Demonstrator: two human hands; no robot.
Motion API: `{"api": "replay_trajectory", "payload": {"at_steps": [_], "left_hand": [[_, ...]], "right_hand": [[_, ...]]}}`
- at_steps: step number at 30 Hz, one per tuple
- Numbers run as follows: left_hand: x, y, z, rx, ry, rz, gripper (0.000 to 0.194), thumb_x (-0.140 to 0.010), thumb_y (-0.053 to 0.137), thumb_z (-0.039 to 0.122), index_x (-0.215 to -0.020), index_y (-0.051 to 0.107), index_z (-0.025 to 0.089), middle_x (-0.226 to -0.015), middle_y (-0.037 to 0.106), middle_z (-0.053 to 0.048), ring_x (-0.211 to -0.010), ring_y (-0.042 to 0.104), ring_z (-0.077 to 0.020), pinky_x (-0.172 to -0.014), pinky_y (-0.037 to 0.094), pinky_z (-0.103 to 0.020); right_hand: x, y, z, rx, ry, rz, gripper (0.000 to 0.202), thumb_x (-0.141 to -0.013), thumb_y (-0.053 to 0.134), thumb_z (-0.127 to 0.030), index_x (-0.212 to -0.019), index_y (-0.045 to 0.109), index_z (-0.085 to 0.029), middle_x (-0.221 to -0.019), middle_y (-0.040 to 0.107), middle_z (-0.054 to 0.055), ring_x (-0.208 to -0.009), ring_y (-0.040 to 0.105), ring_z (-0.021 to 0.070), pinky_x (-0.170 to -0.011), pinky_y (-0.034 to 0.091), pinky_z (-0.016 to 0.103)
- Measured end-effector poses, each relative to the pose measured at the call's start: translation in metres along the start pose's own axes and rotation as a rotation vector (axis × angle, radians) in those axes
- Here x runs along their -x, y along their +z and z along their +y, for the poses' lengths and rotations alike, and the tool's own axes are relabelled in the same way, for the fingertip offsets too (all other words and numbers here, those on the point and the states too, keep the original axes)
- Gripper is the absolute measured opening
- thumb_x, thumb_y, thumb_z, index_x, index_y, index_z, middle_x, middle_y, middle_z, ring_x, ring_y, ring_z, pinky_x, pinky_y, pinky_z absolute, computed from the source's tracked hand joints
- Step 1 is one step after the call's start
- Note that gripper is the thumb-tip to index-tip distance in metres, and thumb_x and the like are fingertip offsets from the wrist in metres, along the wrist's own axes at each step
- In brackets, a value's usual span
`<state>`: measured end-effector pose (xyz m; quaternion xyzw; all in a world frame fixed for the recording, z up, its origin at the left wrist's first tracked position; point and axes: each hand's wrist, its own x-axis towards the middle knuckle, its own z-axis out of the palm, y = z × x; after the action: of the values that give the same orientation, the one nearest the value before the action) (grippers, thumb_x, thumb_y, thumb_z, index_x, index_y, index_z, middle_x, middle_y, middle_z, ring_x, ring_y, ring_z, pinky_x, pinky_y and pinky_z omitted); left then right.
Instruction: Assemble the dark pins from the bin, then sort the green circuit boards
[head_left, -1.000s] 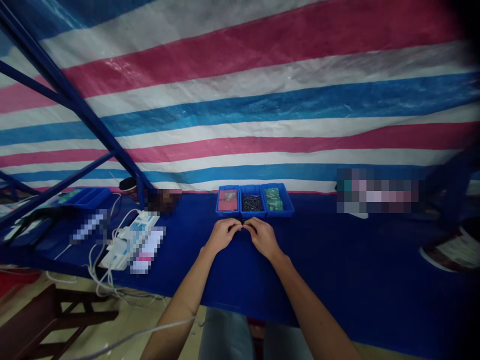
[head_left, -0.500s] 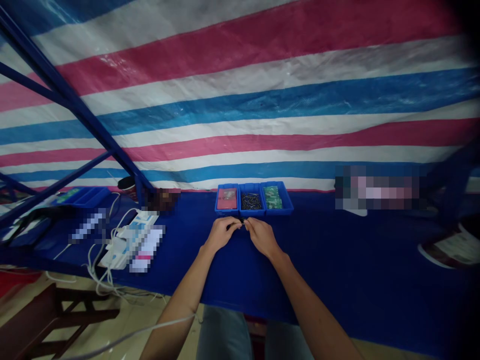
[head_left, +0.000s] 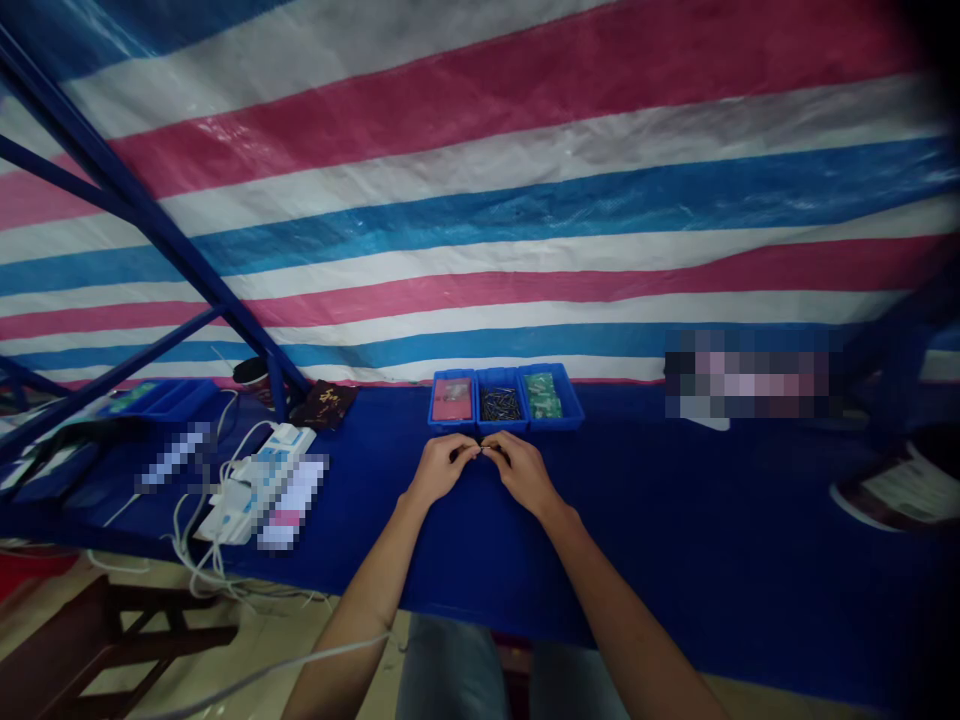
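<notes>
My left hand (head_left: 445, 468) and my right hand (head_left: 520, 470) meet fingertip to fingertip just in front of three small blue bins. Both are closed in a pinch around something tiny, mostly hidden by the fingers; I cannot make out its kind. The left bin (head_left: 431, 424) holds red flat pieces (head_left: 452, 400). Many thin dark metal pieces (head_left: 500, 404), screw-like, lie in the middle bin (head_left: 498, 425). In the right bin (head_left: 573, 408) are green circuit boards (head_left: 543, 396).
On the left, a white power strip (head_left: 259, 480) with tangled cables lies beside a blurred-out flat item (head_left: 292, 503). Further left is a blue tray (head_left: 184, 398). A dark round container (head_left: 911, 485) stands at the right. Blue frame bars (head_left: 187, 260) slant along the left.
Both hands stay together over nearly the same spot, with a slight shift of the fingers. The camera view has moved a little; the bins hold their places.
</notes>
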<state>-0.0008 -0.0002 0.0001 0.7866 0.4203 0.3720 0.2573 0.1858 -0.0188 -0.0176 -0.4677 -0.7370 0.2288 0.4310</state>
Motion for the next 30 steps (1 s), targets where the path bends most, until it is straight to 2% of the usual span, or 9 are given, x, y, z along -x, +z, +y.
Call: {"api": "replay_trajectory", "payload": {"at_steps": [10,20,30], "left_hand": [[-0.0003,-0.0001,-0.0006,0.013,-0.005,-0.016,0.027,-0.094,0.057,0.036,-0.084,0.072,0.016,-0.078,0.072,-0.004,-0.070,0.064,-0.0149,-0.070,0.047,-0.024],[-0.0004,0.0003,0.0010,0.018,-0.001,-0.015,0.026,-0.094,0.057,0.035,-0.085,0.073,0.017,-0.078,0.072,-0.005,-0.069,0.065,-0.0153,-0.072,0.049,-0.025],[0.0000,-0.0002,0.0018,0.012,-0.005,-0.005,0.027,-0.094,0.057,0.036,-0.084,0.073,0.016,-0.077,0.072,-0.004,-0.068,0.064,-0.0148,-0.069,0.048,-0.024]], "right_hand": [[0.0003,-0.0008,-0.0010,0.077,0.015,0.017,0.020,-0.100,0.048,-0.029,-0.088,0.063,-0.024,-0.089,0.068,0.001,-0.080,0.063,0.0168,-0.072,0.041,0.026],[0.0010,-0.0007,-0.0018,0.260,0.083,-0.008,0.035,-0.104,0.037,-0.034,-0.078,0.056,-0.022,-0.077,0.067,0.001,-0.068,0.061,0.0157,-0.059,0.031,0.026],[-0.0004,0.0010,-0.0009,0.323,0.076,0.022,0.044,-0.104,0.038,-0.038,-0.069,0.057,-0.022,-0.066,0.066,0.002,-0.061,0.062,0.0169,-0.057,0.028,0.027]]}}
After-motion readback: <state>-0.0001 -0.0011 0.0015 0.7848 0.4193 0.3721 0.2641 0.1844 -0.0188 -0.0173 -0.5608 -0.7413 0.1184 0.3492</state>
